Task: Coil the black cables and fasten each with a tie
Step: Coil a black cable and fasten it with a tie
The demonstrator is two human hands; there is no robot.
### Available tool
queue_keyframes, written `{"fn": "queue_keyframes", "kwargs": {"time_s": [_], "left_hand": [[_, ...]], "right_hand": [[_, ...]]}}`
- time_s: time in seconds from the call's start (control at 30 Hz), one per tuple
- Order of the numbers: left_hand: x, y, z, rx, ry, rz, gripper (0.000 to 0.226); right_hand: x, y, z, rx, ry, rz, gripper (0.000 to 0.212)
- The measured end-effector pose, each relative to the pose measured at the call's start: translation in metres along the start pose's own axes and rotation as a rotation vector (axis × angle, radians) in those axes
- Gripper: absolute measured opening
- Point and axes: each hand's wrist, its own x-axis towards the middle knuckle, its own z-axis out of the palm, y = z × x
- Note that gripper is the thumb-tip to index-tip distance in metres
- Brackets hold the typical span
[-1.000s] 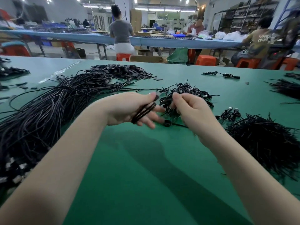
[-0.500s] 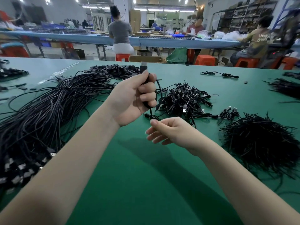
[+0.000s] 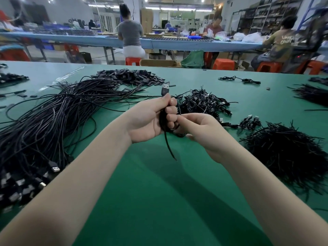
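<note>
My left hand (image 3: 150,119) grips a coiled black cable (image 3: 163,119) upright above the green table (image 3: 159,192); its USB plug (image 3: 165,88) sticks up over my thumb. A thin black tie (image 3: 170,148) hangs down from the bundle. My right hand (image 3: 202,130) is against the coil's lower right, fingertips pinching the tie at the bundle. A big heap of loose black cables (image 3: 44,125) lies at the left. Tied coils (image 3: 202,102) are piled just beyond my hands. A mound of black ties (image 3: 291,155) lies at the right.
Small black pieces (image 3: 131,77) are heaped at the far middle. One tied coil (image 3: 250,123) lies right of my hands, another cable (image 3: 239,79) farther back. More black heaps sit at the far left and right edges. People sit at a blue bench beyond.
My right hand has come up from the table to the coil in my left hand and now pinches the tie there. The left hand has lowered slightly with the coil.
</note>
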Motion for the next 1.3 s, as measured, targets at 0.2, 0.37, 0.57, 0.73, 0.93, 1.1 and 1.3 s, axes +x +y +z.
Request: {"fn": "queue_keyframes", "kwargs": {"time_s": [0.2, 0.37, 0.57, 0.73, 0.93, 1.1, 1.3], "left_hand": [[0.001, -0.002, 0.006, 0.268, 0.126, 0.101, 0.029], [0.002, -0.003, 0.009, 0.222, 0.12, 0.155, 0.032], [0.005, -0.01, 0.006, 0.286, 0.126, 0.107, 0.032], [0.007, -0.012, 0.005, 0.253, 0.085, 0.11, 0.031], [0.005, -0.012, 0.001, 0.192, -0.061, 0.073, 0.026], [0.007, -0.015, -0.001, 0.168, -0.068, 0.09, 0.024], [0.01, -0.017, 0.001, 0.205, 0.03, 0.171, 0.025]], "right_hand": [[0.004, 0.006, 0.009, 0.145, 0.062, 0.013, 0.02], [0.0, 0.0, 0.009, 0.159, -0.028, 0.032, 0.032], [-0.01, -0.008, 0.02, 0.013, -0.193, -0.076, 0.022], [-0.011, -0.007, 0.03, -0.13, -0.048, -0.145, 0.037], [-0.013, -0.006, 0.033, 0.072, -0.113, -0.063, 0.022], [-0.013, -0.006, 0.03, 0.215, -0.135, -0.035, 0.013], [-0.008, -0.005, 0.028, -0.207, -0.033, -0.117, 0.02]]}}
